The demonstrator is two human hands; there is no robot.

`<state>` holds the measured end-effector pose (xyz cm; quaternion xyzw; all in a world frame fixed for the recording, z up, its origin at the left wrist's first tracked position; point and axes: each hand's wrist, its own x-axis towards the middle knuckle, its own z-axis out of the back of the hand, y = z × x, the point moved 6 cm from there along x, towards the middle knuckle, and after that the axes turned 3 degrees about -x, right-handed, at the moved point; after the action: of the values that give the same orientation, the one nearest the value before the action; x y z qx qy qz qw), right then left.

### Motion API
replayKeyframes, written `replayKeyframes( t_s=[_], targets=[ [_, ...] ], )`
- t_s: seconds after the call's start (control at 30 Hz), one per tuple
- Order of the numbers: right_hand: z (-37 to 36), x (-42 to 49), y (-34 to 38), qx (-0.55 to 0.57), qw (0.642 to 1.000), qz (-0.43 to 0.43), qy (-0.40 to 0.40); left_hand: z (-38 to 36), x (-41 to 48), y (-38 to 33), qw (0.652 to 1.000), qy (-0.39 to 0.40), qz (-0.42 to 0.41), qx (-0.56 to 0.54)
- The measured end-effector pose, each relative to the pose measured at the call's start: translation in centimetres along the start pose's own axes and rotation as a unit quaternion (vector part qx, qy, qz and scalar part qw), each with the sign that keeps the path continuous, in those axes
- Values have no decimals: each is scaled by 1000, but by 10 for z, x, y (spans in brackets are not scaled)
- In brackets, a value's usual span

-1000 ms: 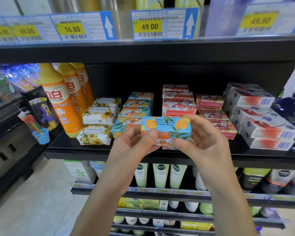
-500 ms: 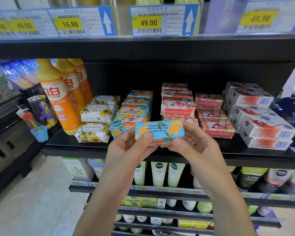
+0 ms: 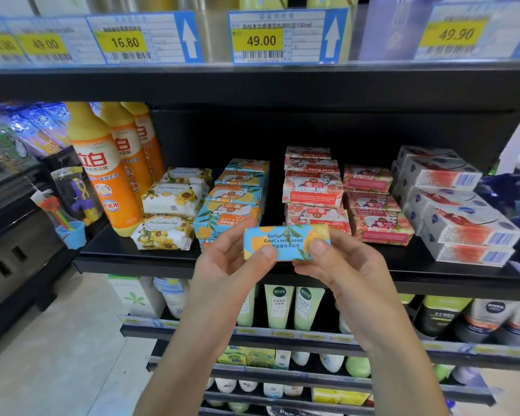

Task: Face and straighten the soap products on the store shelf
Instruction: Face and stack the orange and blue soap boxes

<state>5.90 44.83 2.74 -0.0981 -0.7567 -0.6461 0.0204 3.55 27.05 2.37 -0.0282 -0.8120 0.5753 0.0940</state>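
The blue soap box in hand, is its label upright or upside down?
Upright: "Goat's milk soap" reads normally on the blue soap box, which the left hand and right hand pinch by its ends.

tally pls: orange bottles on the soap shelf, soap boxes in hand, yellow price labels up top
Orange bottles: 3
Blue soap box, pinched by left hand and right hand: 1
Yellow price labels: 5
Total: 9

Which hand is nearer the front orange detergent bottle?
Left. The left hand holds the blue soap box at its left end, right of and lower than the orange detergent bottle; the right hand holds the box's other end, farther right.
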Motion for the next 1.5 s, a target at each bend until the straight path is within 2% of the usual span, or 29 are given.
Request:
replayKeyframes(
  t_s=[0.33, 0.53, 0.8, 1.13, 1.5],
  targets=[
    [3, -4, 4, 16, 999, 43, 4, -1, -1, 0, 999, 38, 13, 3],
    [4, -9, 9, 28, 996, 71, 47, -5, -4, -6, 997, 61, 42, -27],
    [0, -11, 5, 19, 993, 68, 99, -3, -5, -7, 998, 38, 36, -25],
    [-6, -10, 2, 6, 999, 29, 28, -7, -7, -9, 999, 44, -16, -4],
    [-4, -11, 0, 38, 998, 53, 23, -8, -8, -8, 999, 48, -6, 15]
  ],
)
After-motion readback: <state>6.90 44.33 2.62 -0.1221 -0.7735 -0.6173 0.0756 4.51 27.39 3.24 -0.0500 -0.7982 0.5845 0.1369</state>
